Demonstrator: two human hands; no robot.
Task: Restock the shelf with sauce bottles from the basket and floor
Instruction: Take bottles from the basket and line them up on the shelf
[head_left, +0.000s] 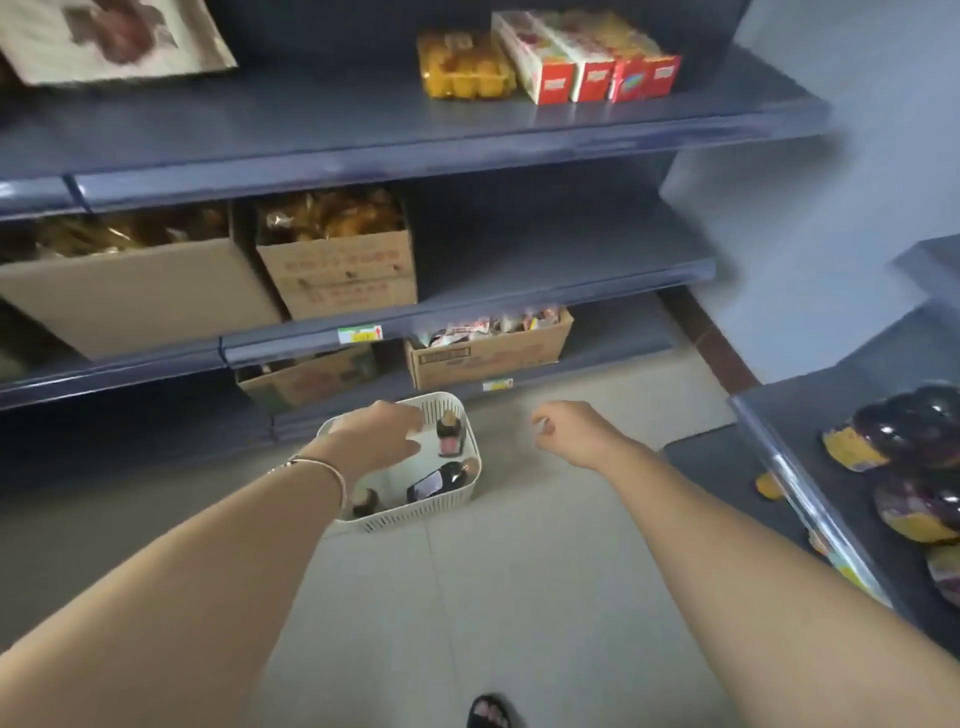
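A person's left hand (382, 434) hovered, fingers open, over a white basket (415, 519) holding three bottles (449, 434); right hand (563, 428) hung beside it, fingers loosely curled

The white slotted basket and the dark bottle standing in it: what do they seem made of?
The white slotted basket looks like matt moulded plastic: thin walls, even rows of slots. The dark upright bottle has a faint shine, so glass or glossy plastic; the blur leaves it open.
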